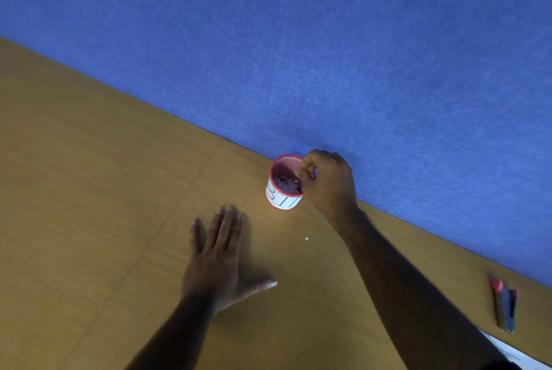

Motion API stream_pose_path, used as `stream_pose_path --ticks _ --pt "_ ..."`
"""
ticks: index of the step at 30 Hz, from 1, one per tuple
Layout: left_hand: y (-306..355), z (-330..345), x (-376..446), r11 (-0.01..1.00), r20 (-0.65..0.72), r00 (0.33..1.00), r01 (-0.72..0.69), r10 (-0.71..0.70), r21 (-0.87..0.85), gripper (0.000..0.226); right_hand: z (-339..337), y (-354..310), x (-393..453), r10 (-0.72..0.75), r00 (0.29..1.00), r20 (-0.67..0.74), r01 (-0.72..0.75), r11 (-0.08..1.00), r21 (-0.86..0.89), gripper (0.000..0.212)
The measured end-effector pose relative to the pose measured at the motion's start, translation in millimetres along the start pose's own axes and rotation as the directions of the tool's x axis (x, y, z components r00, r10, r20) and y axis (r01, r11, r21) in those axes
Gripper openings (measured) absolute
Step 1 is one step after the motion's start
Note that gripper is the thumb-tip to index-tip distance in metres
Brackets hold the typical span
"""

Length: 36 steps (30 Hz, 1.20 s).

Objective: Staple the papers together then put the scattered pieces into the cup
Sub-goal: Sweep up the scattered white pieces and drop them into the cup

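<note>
A red mesh cup [283, 190] with a white label stands at the far edge of the wooden desk, against the blue partition. Several small pale pieces lie inside it. My right hand [327, 181] hovers over the cup's right rim, its thumb and fingertips bunched together just inside the mouth; I see no piece between them. My left hand [219, 253] lies flat on the desk, fingers straight and spread, to the near left of the cup. One small white piece [306, 238] lies on the desk between my two arms.
A red and grey stapler [504, 307] lies at the far right of the desk [89, 190]. A corner of white paper [516, 353] shows at the bottom right. The blue partition [328, 41] closes off the desk's far edge.
</note>
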<state>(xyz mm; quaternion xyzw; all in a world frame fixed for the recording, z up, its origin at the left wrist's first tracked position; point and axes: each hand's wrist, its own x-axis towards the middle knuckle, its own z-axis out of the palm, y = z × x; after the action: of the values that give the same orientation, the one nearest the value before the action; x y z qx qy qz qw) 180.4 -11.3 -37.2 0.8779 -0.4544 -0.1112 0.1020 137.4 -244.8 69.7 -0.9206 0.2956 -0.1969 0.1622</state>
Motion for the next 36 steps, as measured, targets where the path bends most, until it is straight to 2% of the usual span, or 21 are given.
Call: stream_pose_path --ticks 5,9,10,12,16,19,21,23,25,27,36 --pt "0 0 0 1.000 0.002 1.000 0.003 -0.003 -0.006 0.140 1 2 1 0.047 0.999 0.012 -0.048 0.993 0.107 0.020" --pt "-1 1 0 1.000 0.004 1.000 0.004 -0.004 -0.007 0.141 0 2 1 0.026 1.000 -0.005 -0.025 0.991 0.133 0.010" --pt "-1 1 0 1.000 0.005 1.000 0.005 -0.005 -0.008 0.141 0 3 0 0.011 1.000 -0.010 -0.010 0.991 0.131 0.013" --pt "-1 1 0 1.000 0.008 1.000 0.003 -0.003 -0.007 0.141 0 6 -4 -0.015 0.999 -0.049 0.022 0.991 0.133 0.022" --pt "0 1 0 1.000 0.001 1.000 0.006 -0.006 -0.010 0.141 -4 17 -24 -0.034 0.975 -0.221 0.084 0.972 0.220 0.024" --pt "0 1 -1 1.000 -0.005 1.000 0.003 -0.003 -0.008 0.140 -3 32 -51 0.022 0.972 -0.233 0.052 0.951 0.304 0.020" --pt "-1 1 0 1.000 -0.008 1.000 0.001 -0.001 -0.012 0.140 5 47 -69 0.024 0.990 -0.141 0.020 0.953 0.302 0.018" --pt "-1 0 -1 1.000 -0.005 1.000 0.002 -0.002 -0.009 0.140 14 63 -83 -0.009 0.998 0.055 -0.007 0.963 0.270 0.019" --pt "-1 1 0 1.000 -0.002 1.000 0.003 -0.003 -0.007 0.139 20 75 -91 -0.053 0.964 0.259 -0.003 0.977 0.214 0.016" --pt "0 1 -1 1.000 0.003 1.000 0.001 -0.001 -0.010 0.139 23 79 -93 -0.057 0.923 0.379 -0.003 0.987 0.158 0.012" --pt "0 -1 0 1.000 -0.001 1.000 -0.001 0.001 -0.015 0.139 24 79 -81 -0.042 0.892 0.450 -0.004 0.995 0.103 0.009"
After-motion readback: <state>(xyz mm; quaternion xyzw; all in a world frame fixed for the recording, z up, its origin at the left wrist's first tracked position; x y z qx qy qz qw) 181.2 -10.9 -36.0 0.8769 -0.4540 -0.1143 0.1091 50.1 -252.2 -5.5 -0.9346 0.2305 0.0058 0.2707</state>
